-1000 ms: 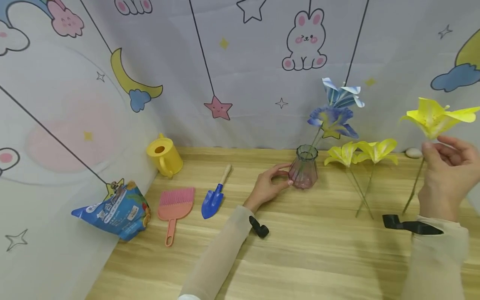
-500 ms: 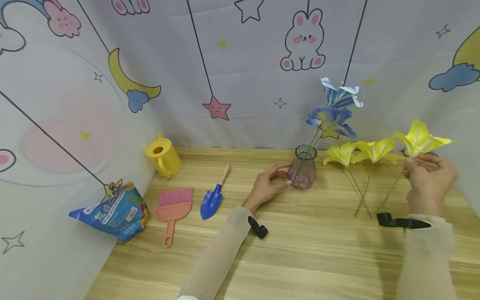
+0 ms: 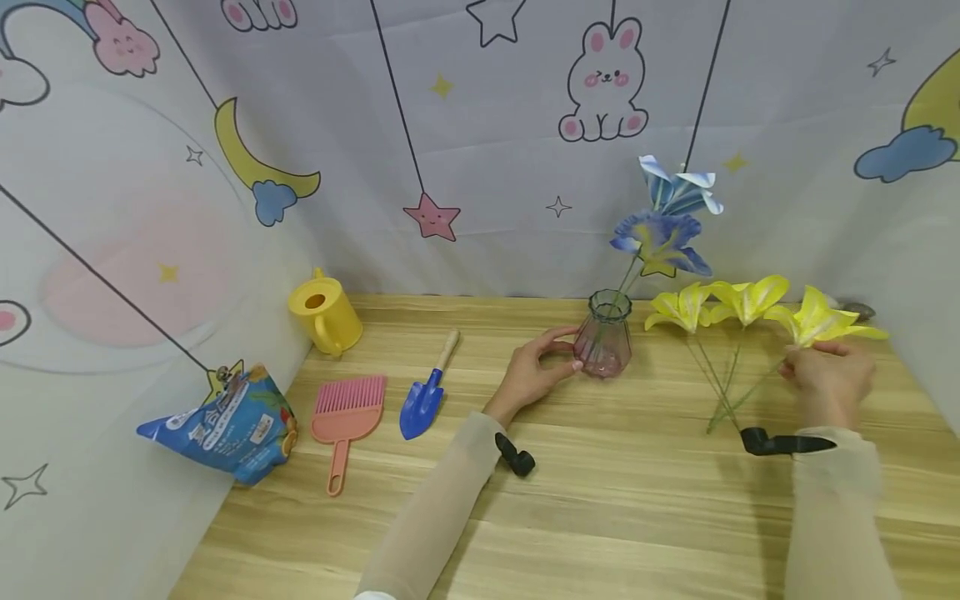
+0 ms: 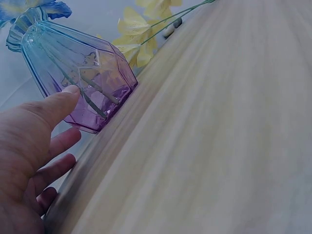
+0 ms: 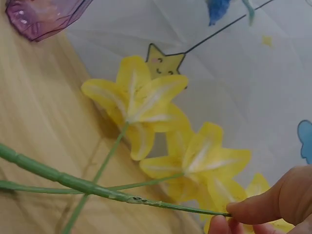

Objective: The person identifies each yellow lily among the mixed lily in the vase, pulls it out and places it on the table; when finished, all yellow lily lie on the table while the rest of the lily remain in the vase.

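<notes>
My left hand point(image 3: 534, 373) is beside the glass vase point(image 3: 604, 354), its thumb and fingertips at the vase's left side; in the left wrist view the thumb point(image 4: 66, 100) overlaps the purple-blue glass and the other fingers are loosely spread. Two artificial blue flowers point(image 3: 663, 237) stand in the vase. My right hand point(image 3: 832, 375) pinches the stem point(image 5: 214, 212) of a yellow artificial lily point(image 3: 817, 318) just below its bloom, low over the table. Left of it lie two more yellow lilies point(image 3: 748, 300), their stems crossing. The held stem passes across those stems in the right wrist view.
To the left are a blue toy trowel point(image 3: 422, 408), a pink dustpan-shaped toy point(image 3: 348, 421) with bristles, a yellow watering can point(image 3: 327, 321) and a blue packet point(image 3: 240, 429). Pebbles point(image 3: 858, 310) sit at the back right. A printed curtain point(image 3: 495, 150) hangs behind the wooden table point(image 3: 600, 517).
My right hand has come down and to the left with the yellow lily, which is now beside the two others. My left hand stays at the vase.
</notes>
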Demonstrator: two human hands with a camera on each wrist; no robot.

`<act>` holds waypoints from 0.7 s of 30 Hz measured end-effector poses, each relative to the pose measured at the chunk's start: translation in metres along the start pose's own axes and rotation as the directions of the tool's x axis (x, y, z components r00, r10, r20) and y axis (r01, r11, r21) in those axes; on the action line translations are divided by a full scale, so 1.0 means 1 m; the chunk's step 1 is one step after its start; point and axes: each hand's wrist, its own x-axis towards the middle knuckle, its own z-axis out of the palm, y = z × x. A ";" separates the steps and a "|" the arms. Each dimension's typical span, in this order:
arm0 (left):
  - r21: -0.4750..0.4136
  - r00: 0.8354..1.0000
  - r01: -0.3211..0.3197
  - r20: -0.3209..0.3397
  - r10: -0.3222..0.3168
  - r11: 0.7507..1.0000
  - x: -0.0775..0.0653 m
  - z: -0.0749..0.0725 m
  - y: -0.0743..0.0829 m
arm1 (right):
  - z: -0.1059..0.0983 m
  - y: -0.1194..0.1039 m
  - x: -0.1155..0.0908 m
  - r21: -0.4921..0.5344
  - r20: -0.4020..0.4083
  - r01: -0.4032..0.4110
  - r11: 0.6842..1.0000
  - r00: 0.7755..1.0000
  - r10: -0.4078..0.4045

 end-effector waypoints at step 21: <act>0.012 1.000 -0.011 0.006 0.011 1.000 -0.003 0.006 0.001 | -0.010 0.022 -0.001 -0.291 0.018 0.086 0.953 0.996 -0.085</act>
